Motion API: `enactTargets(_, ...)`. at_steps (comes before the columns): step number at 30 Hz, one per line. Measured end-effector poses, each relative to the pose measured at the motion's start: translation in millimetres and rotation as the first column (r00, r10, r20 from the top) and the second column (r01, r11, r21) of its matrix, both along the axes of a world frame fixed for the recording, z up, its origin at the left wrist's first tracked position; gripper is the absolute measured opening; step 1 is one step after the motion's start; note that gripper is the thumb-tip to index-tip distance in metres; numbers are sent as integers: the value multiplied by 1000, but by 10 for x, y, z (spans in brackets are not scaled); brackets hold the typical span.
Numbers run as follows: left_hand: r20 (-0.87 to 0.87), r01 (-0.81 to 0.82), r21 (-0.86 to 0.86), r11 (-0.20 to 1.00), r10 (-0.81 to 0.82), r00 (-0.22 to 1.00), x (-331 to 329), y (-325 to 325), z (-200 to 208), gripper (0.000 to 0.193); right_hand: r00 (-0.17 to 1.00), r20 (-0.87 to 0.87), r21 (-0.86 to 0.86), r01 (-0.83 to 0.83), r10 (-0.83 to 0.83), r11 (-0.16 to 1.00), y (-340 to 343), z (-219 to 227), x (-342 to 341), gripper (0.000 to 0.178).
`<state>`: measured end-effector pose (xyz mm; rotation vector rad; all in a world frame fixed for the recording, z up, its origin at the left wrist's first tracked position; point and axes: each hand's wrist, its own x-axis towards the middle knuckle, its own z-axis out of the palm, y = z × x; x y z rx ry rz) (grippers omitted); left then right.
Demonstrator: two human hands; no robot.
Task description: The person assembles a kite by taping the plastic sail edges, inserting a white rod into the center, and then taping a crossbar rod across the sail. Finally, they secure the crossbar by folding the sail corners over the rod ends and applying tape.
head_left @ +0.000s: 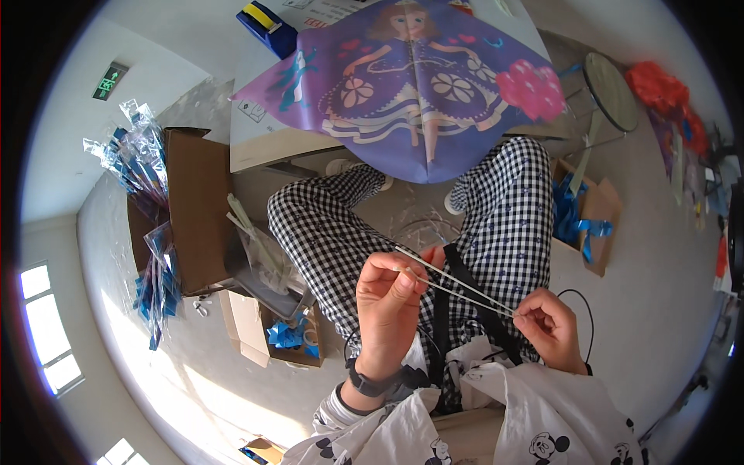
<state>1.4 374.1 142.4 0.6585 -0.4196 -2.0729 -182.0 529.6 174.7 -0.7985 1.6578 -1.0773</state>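
Above my lap, two thin pale rods (461, 284) stretch between my hands. My left hand (391, 306) pinches one of them near its end, thumb against the fingers. The other rod's end sticks out just above those fingertips. Both rods come together at my right hand (549, 325), whose thumb and fingers are closed on them. Beyond my knees, a purple kite sheet (418, 85) printed with a figure in a gown lies spread over the table, its lower point hanging past the near edge.
A blue tape dispenser (267, 29) stands on the table (252, 143). At left are a large cardboard box (200, 209) with plastic-wrapped packets (143, 159) and a small box (248, 329). Another open box (603, 209) with blue ribbon and a round stool (611, 91) are at right.
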Motion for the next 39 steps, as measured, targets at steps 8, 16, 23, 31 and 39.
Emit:
enactTargets(8,41,-14,-49,999,16,999,-21,9,17,9,996,-90,-31,-7,4,1000,7,-6,-4,7)
enactTargets(16,183,-50,-154,987,78,980,-1,20,-20,12,966,-257,-85,-31,8,996,-35,50,2,9)
enactTargets(23,384,-23,-431,902,206,900,2,34,17,14,961,-277,-71,-29,9,997,-9,55,-50,8)
enactTargets(31,475,54,-633,772,333,814,59,19,46,19,968,-252,-109,-7,-21,994,-6,36,-61,9)
enactTargets(39,625,66,-594,801,408,665,-11,36,28,17,945,-321,-161,1,-54,987,-36,22,22,10)
